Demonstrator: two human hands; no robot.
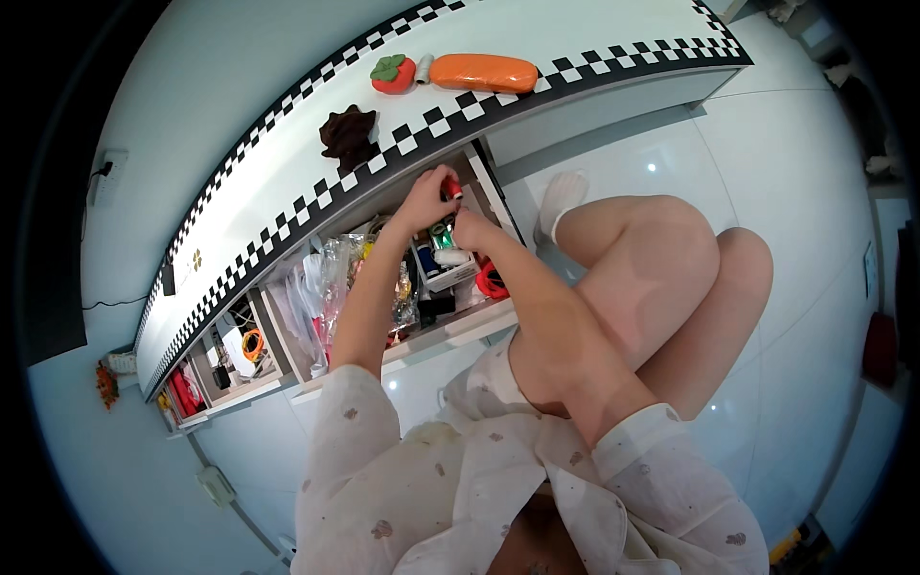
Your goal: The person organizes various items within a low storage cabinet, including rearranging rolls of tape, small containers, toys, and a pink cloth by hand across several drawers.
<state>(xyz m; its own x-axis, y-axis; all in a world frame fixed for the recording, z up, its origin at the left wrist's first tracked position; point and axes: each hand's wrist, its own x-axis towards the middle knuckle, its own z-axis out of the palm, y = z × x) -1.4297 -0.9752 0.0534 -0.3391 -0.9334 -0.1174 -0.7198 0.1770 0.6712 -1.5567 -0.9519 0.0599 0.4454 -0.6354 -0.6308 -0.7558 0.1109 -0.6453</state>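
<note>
My left hand (429,200) holds a small red thread spool (452,188) between its thumb and fingers, above the open drawer (474,322). Just below the spool, my right hand (474,230) has its fingers curled close to the left fingertips; whether it pinches a thread end is too small to tell. Under both hands sits a small white box (457,276) in the drawer. In it lie a green spool (441,236), a dark blue spool (428,260) and a white spool (451,257). My right hand covers part of this box.
Clear plastic bags (334,277) crowd the drawer's left side. A red coiled cord (491,280) lies at its right. On the checkered cabinet top stand a dark brown object (348,136), a persimmon-shaped ornament (393,75), a grey spool (424,70) and an orange wrapped object (483,72).
</note>
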